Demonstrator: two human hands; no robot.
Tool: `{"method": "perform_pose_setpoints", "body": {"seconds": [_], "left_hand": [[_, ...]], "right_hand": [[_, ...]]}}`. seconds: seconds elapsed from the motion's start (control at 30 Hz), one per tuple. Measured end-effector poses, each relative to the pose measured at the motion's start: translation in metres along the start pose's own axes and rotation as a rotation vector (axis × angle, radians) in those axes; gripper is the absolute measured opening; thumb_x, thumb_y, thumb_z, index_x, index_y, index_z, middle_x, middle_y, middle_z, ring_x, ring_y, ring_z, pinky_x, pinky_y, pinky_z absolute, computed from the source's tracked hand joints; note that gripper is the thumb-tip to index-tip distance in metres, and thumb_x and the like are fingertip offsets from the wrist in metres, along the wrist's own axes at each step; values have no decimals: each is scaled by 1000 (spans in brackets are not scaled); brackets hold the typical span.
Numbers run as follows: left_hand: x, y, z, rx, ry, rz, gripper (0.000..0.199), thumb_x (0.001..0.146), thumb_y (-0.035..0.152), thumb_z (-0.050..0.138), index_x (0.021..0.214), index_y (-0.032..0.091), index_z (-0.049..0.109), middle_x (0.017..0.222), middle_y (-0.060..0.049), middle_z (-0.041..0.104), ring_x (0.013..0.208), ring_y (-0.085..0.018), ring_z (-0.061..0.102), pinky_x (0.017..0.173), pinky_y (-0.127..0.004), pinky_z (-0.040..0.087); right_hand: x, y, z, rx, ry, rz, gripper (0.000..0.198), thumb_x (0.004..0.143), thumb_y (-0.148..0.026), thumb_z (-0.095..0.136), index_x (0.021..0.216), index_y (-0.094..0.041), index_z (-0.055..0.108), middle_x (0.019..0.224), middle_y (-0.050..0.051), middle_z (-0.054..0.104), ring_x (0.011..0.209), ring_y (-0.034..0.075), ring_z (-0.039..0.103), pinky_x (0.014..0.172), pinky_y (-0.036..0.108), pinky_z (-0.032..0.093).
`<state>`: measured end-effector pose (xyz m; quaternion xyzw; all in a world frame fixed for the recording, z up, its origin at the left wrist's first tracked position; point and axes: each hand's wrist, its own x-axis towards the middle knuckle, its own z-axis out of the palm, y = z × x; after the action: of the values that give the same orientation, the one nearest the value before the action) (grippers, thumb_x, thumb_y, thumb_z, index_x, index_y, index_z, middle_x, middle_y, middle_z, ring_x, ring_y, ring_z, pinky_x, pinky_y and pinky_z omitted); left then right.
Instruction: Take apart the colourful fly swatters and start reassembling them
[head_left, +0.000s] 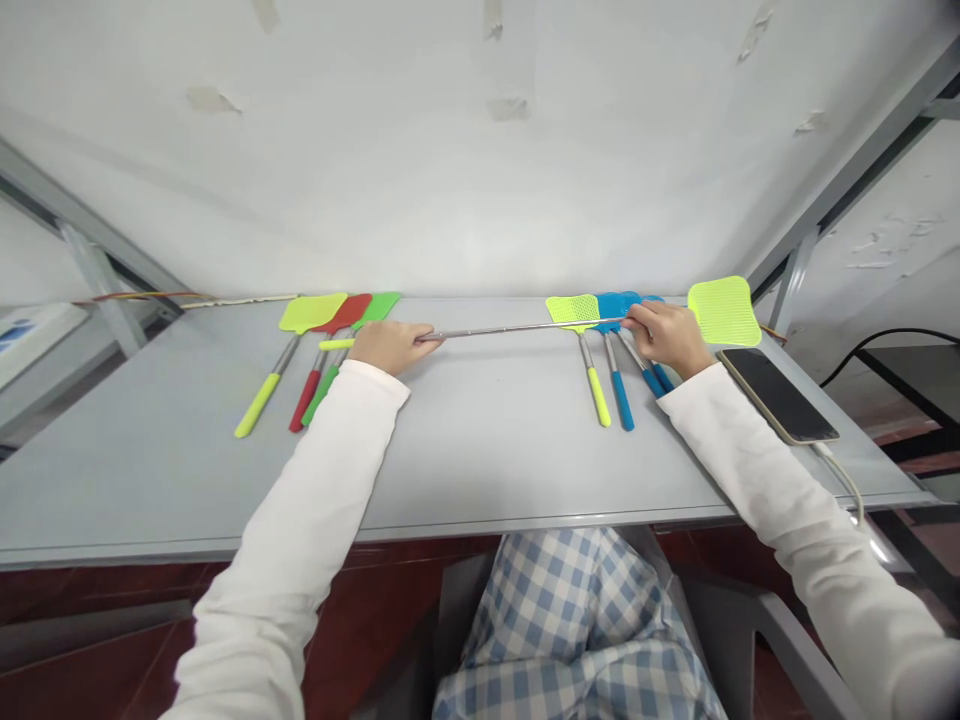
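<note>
A yellow-green fly swatter (724, 310) is held level above the table, its thin metal telescopic rod (525, 327) drawn out long between my hands. My left hand (390, 346) is closed around the rod's left end, with the yellow grip sticking out behind it. At the other end, my right hand (667, 337) pinches the rod close to the swatter's head. Below and left of my left hand lie a yellow swatter (312, 313), a red one (306, 398) and a green one (381, 307). Near my right hand rest another yellow swatter (574, 310) and several blue swatters (619, 385).
A grey table (480, 450) reaches back to a white wall (450, 150) with tape scraps. A phone (780, 393) with a white cable (844, 470) lies at the right. Metal frame posts (101, 285) stand at both sides.
</note>
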<state>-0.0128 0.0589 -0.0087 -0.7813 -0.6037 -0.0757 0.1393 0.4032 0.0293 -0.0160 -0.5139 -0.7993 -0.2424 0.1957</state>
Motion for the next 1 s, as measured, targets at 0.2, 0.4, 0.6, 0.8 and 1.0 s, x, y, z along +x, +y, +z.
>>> {"method": "perform_pose_setpoints", "body": {"seconds": [0.2, 0.4, 0.6, 0.8, 1.0], "left_hand": [[-2, 16, -13, 12, 42, 6, 52, 91, 57, 35, 92, 23, 74, 70, -11, 68, 74, -26, 64, 62, -31, 33], [-11, 61, -18, -60, -22, 6, 53, 95, 53, 32, 102, 22, 75, 77, -17, 71, 76, -29, 67, 66, -34, 37], [-19, 99, -18, -52, -61, 128, 57, 98, 49, 27, 98, 20, 75, 76, -17, 72, 77, -27, 69, 62, -31, 36], [-17, 98, -14, -93, -58, 90, 54, 97, 50, 28, 101, 22, 74, 81, -16, 72, 78, -28, 68, 63, -32, 36], [-9, 72, -7, -60, -47, -16, 47, 95, 50, 34, 104, 24, 73, 84, -14, 73, 77, -26, 66, 62, -30, 32]], "right_hand": [[1, -20, -5, 4, -9, 5, 39, 93, -40, 36, 71, -20, 61, 61, 4, 61, 51, 15, 45, 52, 29, 17], [13, -66, -11, -1, -142, -34, 40, 96, -39, 34, 76, -19, 61, 64, 5, 65, 50, 14, 46, 52, 30, 13], [17, -119, -23, -20, -287, -65, 37, 100, -38, 31, 92, -17, 60, 76, 8, 69, 53, 15, 49, 54, 30, 12], [22, -130, -20, 19, -224, -83, 38, 101, -35, 27, 97, -16, 60, 87, 12, 67, 77, 23, 58, 63, 33, 32], [19, -118, -19, 105, 7, -67, 38, 97, -24, 32, 131, -16, 47, 130, 17, 54, 130, 30, 42, 100, 46, 36]]}}
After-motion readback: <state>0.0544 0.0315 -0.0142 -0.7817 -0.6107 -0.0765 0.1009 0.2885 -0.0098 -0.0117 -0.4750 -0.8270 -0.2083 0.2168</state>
